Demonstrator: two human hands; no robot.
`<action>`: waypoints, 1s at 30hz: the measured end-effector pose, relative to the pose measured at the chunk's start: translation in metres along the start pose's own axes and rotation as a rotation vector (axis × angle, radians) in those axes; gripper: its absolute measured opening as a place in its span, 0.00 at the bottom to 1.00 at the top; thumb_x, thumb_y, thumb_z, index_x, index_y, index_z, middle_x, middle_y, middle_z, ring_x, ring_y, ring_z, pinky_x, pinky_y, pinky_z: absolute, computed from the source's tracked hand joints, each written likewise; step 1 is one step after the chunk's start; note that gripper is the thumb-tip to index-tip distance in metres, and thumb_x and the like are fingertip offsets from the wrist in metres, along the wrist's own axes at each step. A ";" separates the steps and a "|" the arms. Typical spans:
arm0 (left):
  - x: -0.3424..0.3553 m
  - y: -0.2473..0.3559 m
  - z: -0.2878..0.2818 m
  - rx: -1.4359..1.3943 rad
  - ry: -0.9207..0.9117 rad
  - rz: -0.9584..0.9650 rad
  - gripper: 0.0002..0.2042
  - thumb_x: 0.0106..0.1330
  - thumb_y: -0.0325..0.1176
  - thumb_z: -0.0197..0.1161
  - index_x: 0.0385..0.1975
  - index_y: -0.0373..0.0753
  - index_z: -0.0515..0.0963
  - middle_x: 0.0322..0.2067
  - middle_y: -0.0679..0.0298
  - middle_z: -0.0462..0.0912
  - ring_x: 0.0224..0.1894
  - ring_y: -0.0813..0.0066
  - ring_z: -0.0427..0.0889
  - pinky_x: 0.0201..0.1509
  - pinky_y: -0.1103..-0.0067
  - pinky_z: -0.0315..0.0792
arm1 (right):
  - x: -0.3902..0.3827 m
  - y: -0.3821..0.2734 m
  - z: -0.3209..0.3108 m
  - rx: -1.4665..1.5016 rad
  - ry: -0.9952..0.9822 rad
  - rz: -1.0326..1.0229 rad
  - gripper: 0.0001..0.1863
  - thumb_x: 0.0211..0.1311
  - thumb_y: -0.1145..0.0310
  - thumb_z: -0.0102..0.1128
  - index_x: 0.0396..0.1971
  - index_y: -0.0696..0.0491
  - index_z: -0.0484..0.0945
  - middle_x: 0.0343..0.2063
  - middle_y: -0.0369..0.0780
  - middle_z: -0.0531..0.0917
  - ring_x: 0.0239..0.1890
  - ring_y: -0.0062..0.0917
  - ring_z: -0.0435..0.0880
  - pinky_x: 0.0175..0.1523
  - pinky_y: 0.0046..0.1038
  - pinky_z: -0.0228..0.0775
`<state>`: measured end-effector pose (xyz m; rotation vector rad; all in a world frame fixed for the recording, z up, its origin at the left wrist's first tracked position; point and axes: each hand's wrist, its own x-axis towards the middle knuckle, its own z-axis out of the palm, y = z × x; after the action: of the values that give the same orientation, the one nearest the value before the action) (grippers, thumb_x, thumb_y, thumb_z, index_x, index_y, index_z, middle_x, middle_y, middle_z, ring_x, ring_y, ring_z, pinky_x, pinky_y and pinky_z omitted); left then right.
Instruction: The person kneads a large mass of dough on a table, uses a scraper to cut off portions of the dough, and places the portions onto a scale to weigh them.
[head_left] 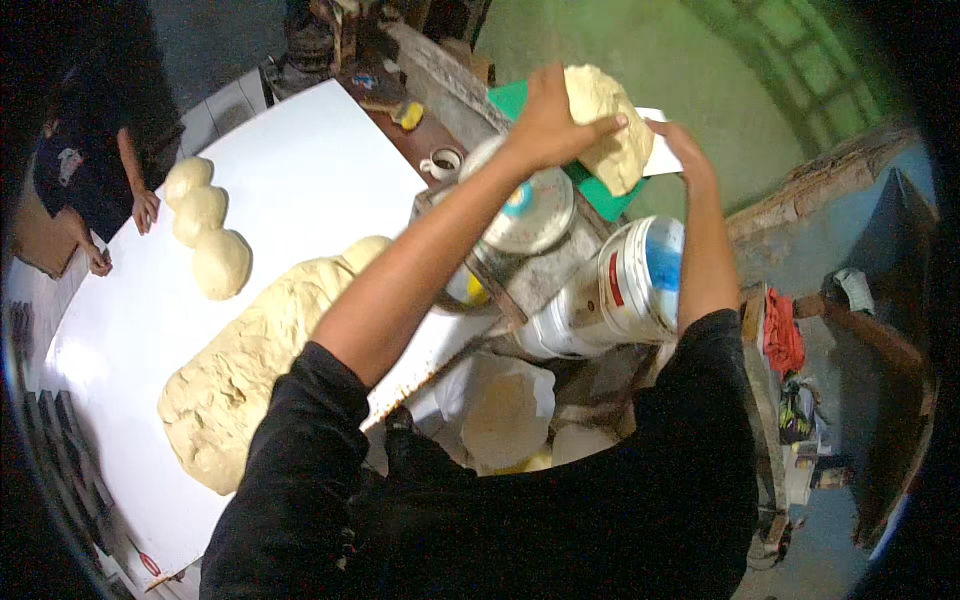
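Note:
A rough lump of pale dough (612, 125) is gripped by my left hand (550, 128), whose thumb lies across it. On the lump's right, my right hand (686, 150) is closed on a flat white scraper (660, 156), which is against or just beside the dough. Below the lump shows a flat green tray (604, 200), and I cannot tell whether the dough rests on it. Nearer to me stands a round scale (535, 222), partly hidden by my left forearm. A large slab of dough (235, 370) lies on the white table, its right part behind that arm.
Three joined dough balls (221, 264) sit at the far left of the white table (330, 150). Another person's hand (145, 211) rests at that table's edge. A cup (441, 163) and a yellow brush (407, 115) are beyond the scale. White buckets (625, 285) stand under my right arm.

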<state>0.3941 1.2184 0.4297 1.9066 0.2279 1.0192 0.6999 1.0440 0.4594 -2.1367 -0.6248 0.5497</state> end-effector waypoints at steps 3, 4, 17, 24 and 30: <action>-0.001 0.011 0.027 -0.227 0.092 -0.041 0.50 0.59 0.62 0.68 0.67 0.23 0.57 0.66 0.35 0.62 0.73 0.43 0.57 0.76 0.60 0.55 | 0.003 -0.033 0.023 -0.005 -0.073 -0.249 0.20 0.68 0.60 0.56 0.47 0.60 0.84 0.40 0.42 0.87 0.39 0.27 0.86 0.47 0.30 0.75; -0.004 0.017 0.031 -0.378 0.162 -0.068 0.46 0.62 0.60 0.66 0.67 0.27 0.59 0.65 0.38 0.65 0.71 0.45 0.62 0.75 0.59 0.58 | -0.002 -0.046 0.026 -0.059 -0.041 -0.396 0.21 0.68 0.59 0.57 0.48 0.61 0.83 0.41 0.42 0.87 0.44 0.26 0.85 0.52 0.29 0.73; -0.164 -0.058 -0.323 -1.432 0.934 -0.002 0.28 0.75 0.54 0.41 0.65 0.41 0.67 0.59 0.58 0.76 0.62 0.62 0.74 0.70 0.68 0.65 | -0.305 -0.167 0.187 0.595 0.179 -0.841 0.24 0.75 0.66 0.53 0.62 0.67 0.71 0.59 0.55 0.75 0.55 0.38 0.80 0.59 0.33 0.74; -0.346 -0.121 -0.679 -0.883 1.622 -0.155 0.27 0.75 0.54 0.41 0.61 0.39 0.69 0.59 0.57 0.74 0.64 0.62 0.72 0.72 0.65 0.62 | -0.332 -0.065 0.342 0.445 0.218 -0.230 0.26 0.73 0.62 0.61 0.63 0.62 0.71 0.55 0.47 0.81 0.51 0.31 0.83 0.56 0.31 0.76; -0.406 -0.059 -0.760 -0.751 1.080 -0.095 0.20 0.74 0.46 0.47 0.47 0.35 0.77 0.52 0.55 0.79 0.50 0.59 0.79 0.62 0.61 0.71 | -0.433 0.025 0.481 0.375 0.135 -0.023 0.22 0.72 0.63 0.62 0.56 0.63 0.75 0.47 0.42 0.83 0.46 0.28 0.83 0.53 0.31 0.75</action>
<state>-0.4065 1.5259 0.3255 0.5521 0.4528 1.6841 0.0907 1.0546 0.2392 -1.7936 -0.4316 0.4641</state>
